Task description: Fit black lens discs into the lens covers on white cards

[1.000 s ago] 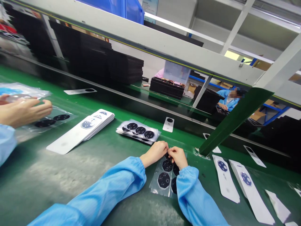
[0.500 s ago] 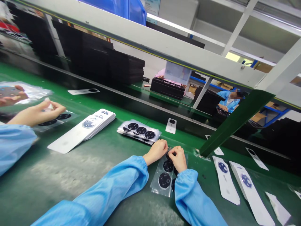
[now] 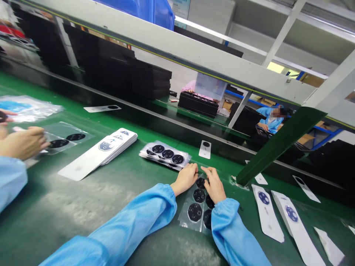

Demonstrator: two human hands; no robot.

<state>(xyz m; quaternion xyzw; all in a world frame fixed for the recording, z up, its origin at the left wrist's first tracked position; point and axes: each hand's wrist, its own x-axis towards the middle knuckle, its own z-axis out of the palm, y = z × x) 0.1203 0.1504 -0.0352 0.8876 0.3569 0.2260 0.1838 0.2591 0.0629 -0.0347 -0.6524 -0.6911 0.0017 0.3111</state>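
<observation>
A clear sticker sheet (image 3: 195,213) with several black round stickers lies on the green belt (image 3: 116,188) in front of me. My left hand (image 3: 186,180) rests at the sheet's top left corner, its fingers curled down onto the edge. My right hand (image 3: 215,186) lies over the sheet's top right part with fingers stretched forward, the fingertips just past the uppermost black sticker (image 3: 200,182). Both of my arms are in light blue sleeves.
A pile of similar sticker sheets (image 3: 166,155) and a fanned stack of white cards (image 3: 100,153) lie to the left. More white cards (image 3: 267,212) lie right, below a green diagonal guide (image 3: 277,147). A co-worker's hand (image 3: 23,142) works at far left. Black trays (image 3: 149,79) stand behind.
My right hand has gone from a pinch at the sheet's top to fingers stretched forward. The co-worker's hand at left has pulled back and closed.
</observation>
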